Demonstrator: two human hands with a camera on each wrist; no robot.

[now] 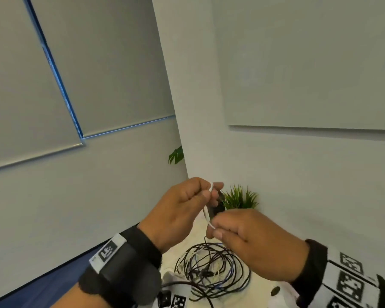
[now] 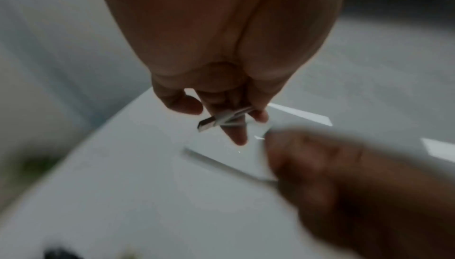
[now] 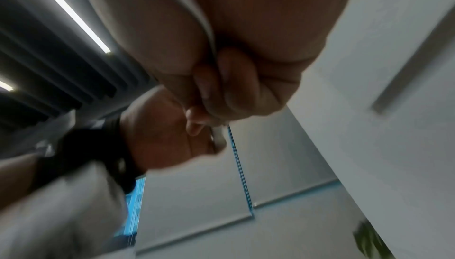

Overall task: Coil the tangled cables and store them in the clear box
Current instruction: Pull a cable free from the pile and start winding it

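Observation:
Both hands are raised in front of the wall. My left hand (image 1: pixel 200 194) pinches the upper part of a thin white cable (image 1: pixel 207 215), and its metal plug end (image 2: pixel 209 124) shows between the fingers in the left wrist view. My right hand (image 1: pixel 218 230) pinches the same white cable lower down, its fingers curled (image 3: pixel 229 86). A small dark item (image 1: pixel 216 210) sits between the two hands. Below them a tangle of dark, white and blue cables (image 1: pixel 211 270) lies on the light tabletop (image 1: pixel 260 283). The clear box is not in view.
A small green potted plant (image 1: pixel 240 197) stands by the wall behind the hands. A larger leaf (image 1: pixel 176 155) shows past the wall corner. Roller blinds (image 1: pixel 53 85) cover the window at left. Printed marker tags (image 1: pixel 173 302) lie at the table's near edge.

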